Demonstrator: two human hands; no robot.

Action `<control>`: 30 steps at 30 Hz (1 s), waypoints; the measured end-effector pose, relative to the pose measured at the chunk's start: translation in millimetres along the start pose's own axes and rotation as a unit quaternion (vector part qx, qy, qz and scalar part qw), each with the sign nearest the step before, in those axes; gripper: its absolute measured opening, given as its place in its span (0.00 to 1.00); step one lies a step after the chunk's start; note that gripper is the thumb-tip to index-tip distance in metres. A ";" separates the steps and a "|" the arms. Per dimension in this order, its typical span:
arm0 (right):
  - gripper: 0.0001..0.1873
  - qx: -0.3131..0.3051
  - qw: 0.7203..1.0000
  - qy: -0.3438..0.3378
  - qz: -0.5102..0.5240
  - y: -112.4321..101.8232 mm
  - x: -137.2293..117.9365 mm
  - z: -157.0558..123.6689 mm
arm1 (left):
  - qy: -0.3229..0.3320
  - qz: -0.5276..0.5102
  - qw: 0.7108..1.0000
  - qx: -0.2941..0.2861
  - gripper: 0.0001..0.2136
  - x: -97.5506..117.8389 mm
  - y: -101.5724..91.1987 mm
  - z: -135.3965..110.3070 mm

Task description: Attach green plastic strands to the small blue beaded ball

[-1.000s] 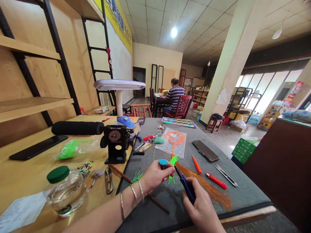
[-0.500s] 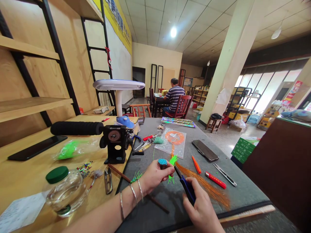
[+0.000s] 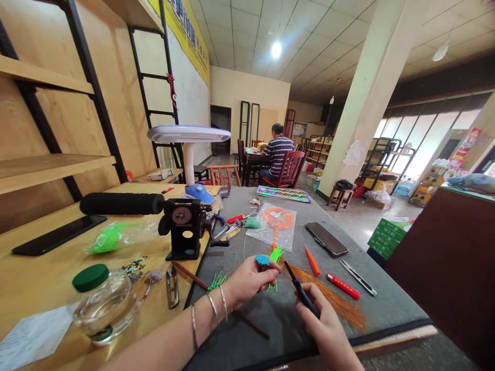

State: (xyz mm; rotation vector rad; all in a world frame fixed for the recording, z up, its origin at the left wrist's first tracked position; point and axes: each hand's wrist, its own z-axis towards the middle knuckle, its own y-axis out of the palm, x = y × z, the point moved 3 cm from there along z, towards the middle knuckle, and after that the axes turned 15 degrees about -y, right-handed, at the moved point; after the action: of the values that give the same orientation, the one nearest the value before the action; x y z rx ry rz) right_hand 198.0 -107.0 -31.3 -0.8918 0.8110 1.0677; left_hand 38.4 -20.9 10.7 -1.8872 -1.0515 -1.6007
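My left hand (image 3: 251,278) is closed, with thumb and fingertips pinched together. It holds a small piece with a bumpy light-blue top (image 3: 263,260); the rest is hidden by the fingers. My right hand (image 3: 323,317) is wrapped around dark-handled pliers (image 3: 305,296), whose tip points up and left, a little apart from the left fingertips. Behind the left hand lies a bunch of bright green strands (image 3: 276,254). Long orange fibres (image 3: 328,296) spread over the grey mat (image 3: 286,324) beyond the pliers.
On the mat lie a phone (image 3: 327,238), an orange pointed tool (image 3: 312,260), a red cylinder (image 3: 343,286), tweezers (image 3: 359,278) and a plastic bag (image 3: 286,234). To the left stand a black crank device (image 3: 183,237) and a green-lidded jar (image 3: 104,309). A person (image 3: 277,154) sits farther back.
The pliers have drawn back right and down, away from the left fingertips, and rolled in my right hand. My left hand has turned slightly, tilting the blue top.
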 end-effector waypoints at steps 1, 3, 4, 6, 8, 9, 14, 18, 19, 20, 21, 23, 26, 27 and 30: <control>0.14 0.005 0.998 0.038 0.050 1.4 3.8 -0.8 | 0.001 0.009 1.000 0.001 0.17 -0.4 0.5 0.0; 0.19 0.014 0.983 0.108 0.147 5.0 8.9 -2.5 | 0.007 0.029 1.000 0.006 0.15 -1.1 1.5 -0.1; 0.20 0.019 0.973 0.132 0.187 6.5 9.6 -3.1 | 0.011 0.039 0.999 0.008 0.14 -1.4 2.1 -0.1; 0.22 0.029 0.958 0.151 0.240 7.9 7.3 -3.2 | 0.015 0.050 0.999 0.014 0.13 -1.9 3.3 0.0; 0.21 0.038 0.950 0.152 0.271 8.3 2.3 -2.1 | 0.016 0.053 0.998 0.020 0.11 -2.4 4.4 0.2; 0.20 0.044 0.945 0.152 0.286 8.5 0.0 -1.4 | 0.018 0.053 0.998 0.024 0.11 -2.5 4.8 0.3; 0.19 0.052 0.937 0.160 0.307 11.3 -1.3 1.3 | 0.022 0.058 0.997 0.040 0.10 -3.6 5.8 -0.1; 0.19 0.010 0.976 0.124 0.177 5.5 3.7 -1.0 | 0.026 0.042 0.998 0.028 0.12 -5.5 7.2 -1.3; 0.18 -0.002 0.987 0.098 0.128 2.4 2.6 -2.3 | 0.031 0.042 0.998 0.023 0.12 -5.7 7.9 -1.7; 0.16 -0.010 0.995 0.066 0.077 -1.0 0.1 -3.8 | 0.034 0.045 0.998 0.020 0.13 -5.6 8.6 -2.3; 0.14 -0.012 0.999 0.030 0.026 -4.6 -3.9 -5.6 | 0.036 0.051 0.998 0.018 0.14 -5.4 9.3 -2.9; 0.11 -0.009 0.998 -0.031 -0.062 -10.7 -14.0 -10.1 | 0.042 0.065 0.997 0.023 0.16 -3.9 10.4 -5.4; 0.09 -0.036 0.989 -0.059 -0.131 -14.3 -26.6 -17.8 | 0.067 0.086 0.993 0.047 0.15 0.7 11.8 -11.6; 0.09 -0.044 0.987 -0.060 -0.139 -14.7 -29.1 -20.0 | 0.075 0.089 0.992 0.053 0.14 2.1 12.5 -13.8; 0.09 -0.057 0.985 -0.065 -0.149 -14.0 -32.0 -24.1 | 0.066 0.059 0.996 0.031 0.16 2.6 16.4 -17.1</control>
State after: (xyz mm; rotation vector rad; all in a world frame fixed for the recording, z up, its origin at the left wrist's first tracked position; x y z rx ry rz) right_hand 199.5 -143.8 -10.2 -0.9933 0.4922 0.9034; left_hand 40.6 -43.0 19.3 -1.7446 -0.9068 -1.5835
